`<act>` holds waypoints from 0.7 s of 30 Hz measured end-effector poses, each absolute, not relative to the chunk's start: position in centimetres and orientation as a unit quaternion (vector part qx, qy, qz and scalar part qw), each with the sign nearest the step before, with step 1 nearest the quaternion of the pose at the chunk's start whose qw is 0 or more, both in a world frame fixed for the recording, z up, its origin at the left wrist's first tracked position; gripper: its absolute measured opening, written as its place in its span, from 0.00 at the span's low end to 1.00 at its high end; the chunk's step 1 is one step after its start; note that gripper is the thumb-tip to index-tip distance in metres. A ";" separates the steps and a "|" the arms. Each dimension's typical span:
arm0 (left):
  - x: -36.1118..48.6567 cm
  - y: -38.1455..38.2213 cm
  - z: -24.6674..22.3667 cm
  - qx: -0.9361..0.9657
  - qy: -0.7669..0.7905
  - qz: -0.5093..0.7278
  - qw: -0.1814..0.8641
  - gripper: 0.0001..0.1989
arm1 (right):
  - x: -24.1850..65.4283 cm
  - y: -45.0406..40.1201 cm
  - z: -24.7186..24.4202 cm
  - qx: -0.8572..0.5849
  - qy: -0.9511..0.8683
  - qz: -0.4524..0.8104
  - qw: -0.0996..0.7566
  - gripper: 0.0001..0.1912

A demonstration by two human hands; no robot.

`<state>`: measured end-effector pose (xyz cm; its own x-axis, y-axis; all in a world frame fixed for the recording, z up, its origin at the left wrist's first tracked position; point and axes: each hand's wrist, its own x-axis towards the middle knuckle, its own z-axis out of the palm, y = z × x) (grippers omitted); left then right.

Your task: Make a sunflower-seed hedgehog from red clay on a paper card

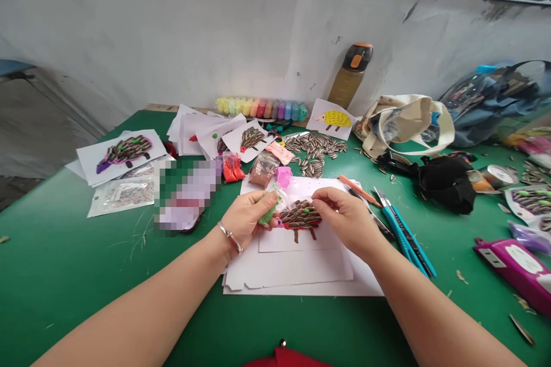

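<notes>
My left hand [246, 215], with a bracelet on the wrist, is closed around a clear packet of green modelling clay [270, 213]. Just right of it lies a hedgehog picture [299, 216], its body covered in sunflower seeds, with a red lower edge, brown legs and a green dot. My right hand [344, 215] has thumb and fingers pinched together at the hedgehog's right end. Whatever is between those fingertips is too small or hidden to make out. Under the picture are stacked white sheets [293, 272].
Loose sunflower seeds [316, 149] lie behind the hands, near bagged coloured clay [262, 109]. Teal cutters [404, 235] and an orange pen-like tool [359, 190] lie to the right. Another seed hedgehog [127, 152] is at left. A bottle [350, 74] stands by the wall.
</notes>
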<state>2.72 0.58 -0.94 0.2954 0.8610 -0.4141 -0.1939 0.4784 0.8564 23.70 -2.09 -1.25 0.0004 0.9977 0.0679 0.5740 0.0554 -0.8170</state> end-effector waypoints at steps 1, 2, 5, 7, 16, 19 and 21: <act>2.7 0.6 -0.9 0.356 0.468 0.365 0.722 0.25 | 23.7 -2.1 -1.4 -0.616 -0.635 0.306 0.352 0.08; 2.7 0.6 -1.0 0.356 0.468 0.365 0.722 0.25 | 23.7 -2.1 -1.5 -0.616 -0.633 0.306 0.356 0.08; 2.7 0.6 -1.1 0.355 0.469 0.364 0.722 0.25 | 23.7 -2.1 -1.7 -0.621 -0.627 0.304 0.358 0.11; 2.7 0.6 -1.2 0.356 0.470 0.363 0.721 0.25 | 23.7 -2.2 -1.6 -0.623 -0.628 0.303 0.354 0.11; 2.6 0.4 -1.6 0.371 0.465 0.361 0.718 0.25 | 23.7 -2.1 -1.2 -0.618 -0.651 0.295 0.328 0.10; 2.6 0.4 -1.7 0.381 0.461 0.362 0.715 0.25 | 23.8 -2.1 -1.6 -0.610 -0.660 0.288 0.331 0.09; 2.6 0.4 -1.8 0.386 0.460 0.363 0.713 0.25 | 23.8 -2.0 -1.9 -0.608 -0.658 0.290 0.335 0.10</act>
<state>2.63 0.41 -1.82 0.3141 0.8717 -0.3761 -0.1624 0.4396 0.8834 23.82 -2.02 -1.89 -0.0357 0.9954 0.0887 0.6058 0.0921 -0.7903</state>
